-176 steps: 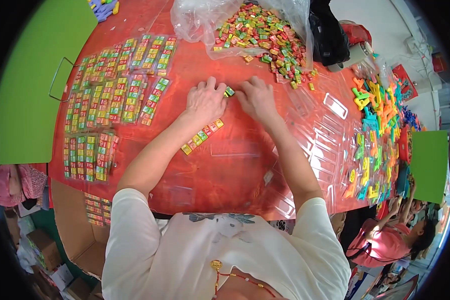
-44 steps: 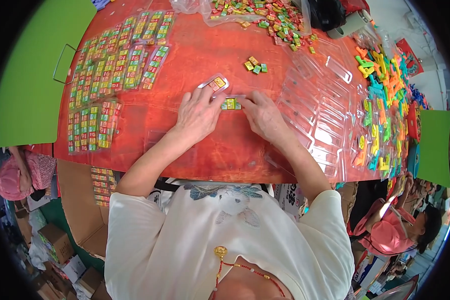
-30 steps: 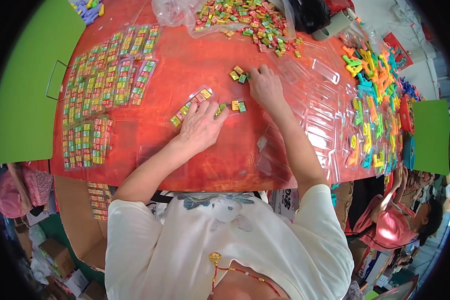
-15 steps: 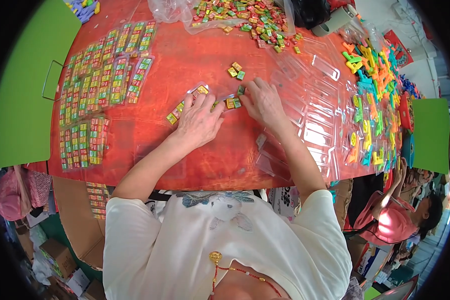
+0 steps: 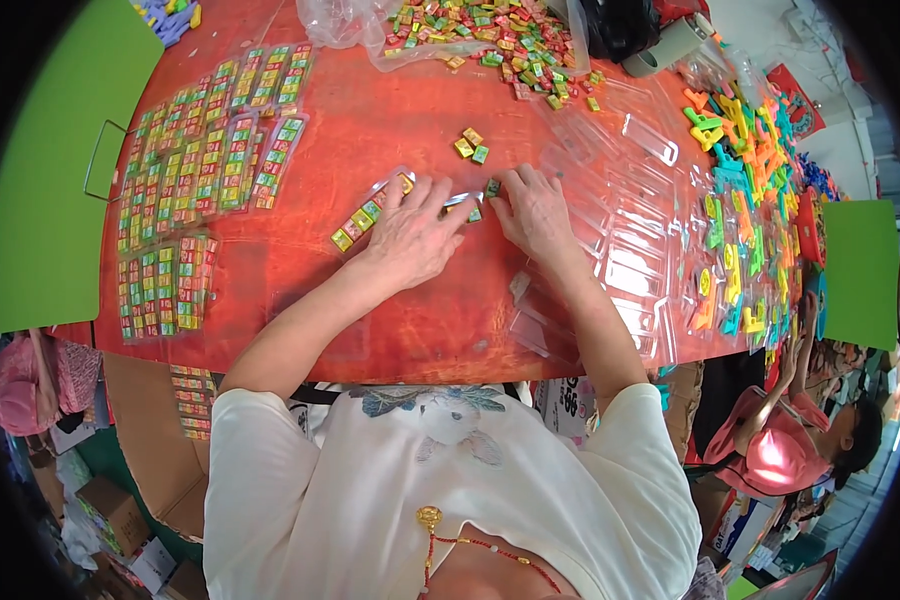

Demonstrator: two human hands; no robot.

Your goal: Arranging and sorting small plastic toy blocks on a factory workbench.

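A clear plastic tray strip (image 5: 460, 199) lies under the bent fingers of my left hand (image 5: 417, 230), which are closed over it and hide most of it. A small green printed block (image 5: 474, 214) shows at its right end. My right hand (image 5: 536, 212) is just to the right, thumb and fingers closed at another small green block (image 5: 493, 187). Left of my left hand slants a tray filled with a row of yellow, green and red blocks (image 5: 358, 226). Beyond both hands sit three loose blocks (image 5: 471, 146), close together.
Filled trays (image 5: 185, 160) stand in rows on the red tabletop's left. Empty clear trays (image 5: 635, 250) overlap at the right, beside colourful toy pistols (image 5: 750, 140). A heap of loose blocks (image 5: 510, 40) spills from a plastic bag at the back. A person (image 5: 780, 440) sits at the far right.
My left hand has slid slightly right and nearer, uncovering more of the slanted filled tray. My right hand has shifted slightly right with the green block.
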